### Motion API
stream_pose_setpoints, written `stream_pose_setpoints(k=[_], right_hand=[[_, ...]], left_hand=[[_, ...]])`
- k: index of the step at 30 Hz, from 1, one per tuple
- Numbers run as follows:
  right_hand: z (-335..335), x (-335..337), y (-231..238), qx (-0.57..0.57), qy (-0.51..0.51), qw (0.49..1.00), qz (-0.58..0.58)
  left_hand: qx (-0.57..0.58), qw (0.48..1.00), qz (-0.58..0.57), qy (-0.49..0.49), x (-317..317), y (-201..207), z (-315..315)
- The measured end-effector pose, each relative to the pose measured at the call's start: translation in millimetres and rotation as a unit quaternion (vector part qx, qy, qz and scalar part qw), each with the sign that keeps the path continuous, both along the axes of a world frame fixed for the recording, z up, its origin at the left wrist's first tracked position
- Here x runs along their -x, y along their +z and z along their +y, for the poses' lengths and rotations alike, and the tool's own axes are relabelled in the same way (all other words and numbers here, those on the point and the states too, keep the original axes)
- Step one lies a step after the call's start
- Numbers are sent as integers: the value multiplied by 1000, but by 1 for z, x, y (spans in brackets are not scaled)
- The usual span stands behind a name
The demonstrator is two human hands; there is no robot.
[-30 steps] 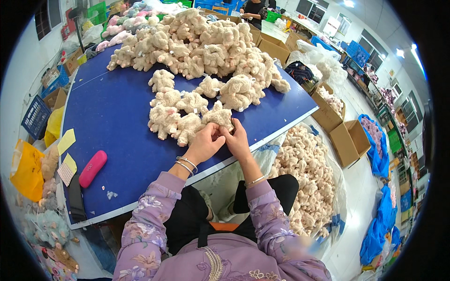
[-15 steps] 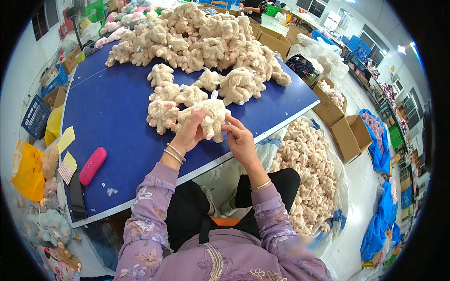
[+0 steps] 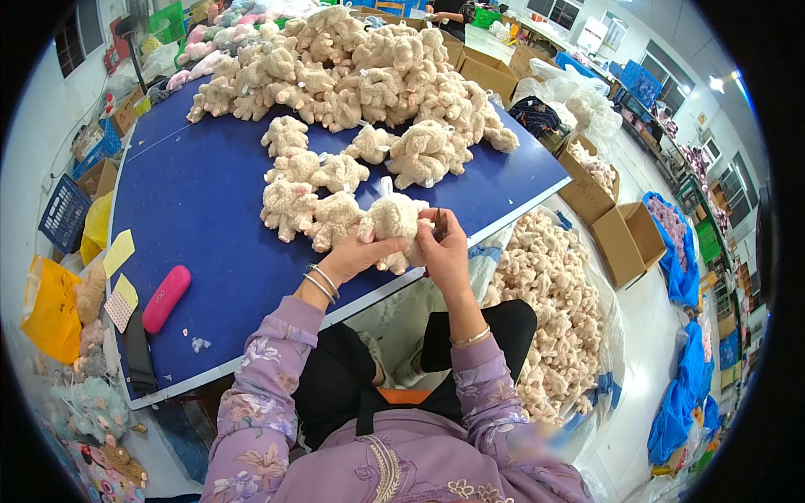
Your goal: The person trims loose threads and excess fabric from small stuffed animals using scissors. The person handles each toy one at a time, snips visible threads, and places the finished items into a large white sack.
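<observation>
A cream fluffy plush toy (image 3: 392,220) with a white loop tag on top is held over the near edge of the blue table (image 3: 226,293). My left hand (image 3: 356,254) is closed around its left and lower side. At the toy's right side, my right hand (image 3: 444,251) is closed with the fingers bent. A small dark pointed tool (image 3: 439,220) sticks up from those fingers; its exact kind is too small to make out. Right beside the held toy lies another cream plush toy (image 3: 334,220), with several more just beyond it.
A large heap of cream plush toys (image 3: 369,75) covers the table's far side. Lower right, a big bag (image 3: 553,318) holds many more. On the left lie a pink case (image 3: 166,298), a black phone-like slab (image 3: 137,352) and yellow paper (image 3: 118,252). Open cardboard boxes (image 3: 625,243) stand right.
The held toy has come up and to the right, turned in my left hand, uncovering the toy beside it. My right hand has closed in at its side, and the dark tool tip now shows.
</observation>
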State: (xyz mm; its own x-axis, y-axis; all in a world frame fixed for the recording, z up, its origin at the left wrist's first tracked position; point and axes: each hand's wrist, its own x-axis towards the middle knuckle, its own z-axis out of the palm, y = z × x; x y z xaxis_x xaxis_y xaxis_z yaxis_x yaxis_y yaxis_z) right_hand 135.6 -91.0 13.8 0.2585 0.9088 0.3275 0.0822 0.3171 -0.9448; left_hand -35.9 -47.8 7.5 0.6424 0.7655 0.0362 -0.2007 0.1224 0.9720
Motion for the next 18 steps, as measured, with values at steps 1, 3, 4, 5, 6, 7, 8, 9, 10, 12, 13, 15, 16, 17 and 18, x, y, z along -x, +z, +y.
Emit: stream_pose_setpoints(k=[1, 3, 4, 5, 6, 7, 8, 9, 10, 12, 13, 15, 16, 17, 18], right_hand=[[1, -1, -3, -9, 4, 1000, -13], [-1, -2, 2, -14, -7, 1000, -11], [-3, -3, 8, -11, -22, 1000, 4], [-4, -5, 9, -3, -23, 999, 32], [-4, -5, 10, 13, -20, 998, 55], [-5, -5, 13, 28, -17, 996, 78], [-5, -4, 15, 43, -14, 994, 101], [-6, -6, 14, 61, 6, 992, 112], [-7, -7, 16, 59, 11, 991, 120], [-11, -7, 23, 60, 21, 988, 139], [-11, -6, 22, 34, 41, 990, 133], [-9, -3, 23, -2, 63, 976, 209], [-11, -12, 20, -11, 50, 974, 222], [-12, -17, 18, -7, 41, 976, 215], [-9, -17, 19, -11, 41, 978, 206]], left_hand=[[12, 999, -29, 9, -2, -5, 2], [34, 994, -99, 43, -4, -12, 8], [45, 988, -133, 60, -3, -13, 9], [34, 985, -140, 93, -4, -15, 7], [32, 984, -149, 91, -6, -16, 6], [30, 983, -158, 90, -8, -17, 6], [27, 982, -167, 89, -9, -17, 7], [53, 985, -163, 38, -2, -16, 9], [64, 982, -172, 40, -2, -14, 9], [89, 977, -191, 45, -2, -14, 7], [0, 989, -133, 72, 2, -30, 16], [-173, 974, -4, 148, 9, -60, 37], [-34, 989, -122, 80, 0, -36, 21], [112, 967, -228, 34, -4, -6, 4], [113, 960, -254, 7, 0, -5, 12]])
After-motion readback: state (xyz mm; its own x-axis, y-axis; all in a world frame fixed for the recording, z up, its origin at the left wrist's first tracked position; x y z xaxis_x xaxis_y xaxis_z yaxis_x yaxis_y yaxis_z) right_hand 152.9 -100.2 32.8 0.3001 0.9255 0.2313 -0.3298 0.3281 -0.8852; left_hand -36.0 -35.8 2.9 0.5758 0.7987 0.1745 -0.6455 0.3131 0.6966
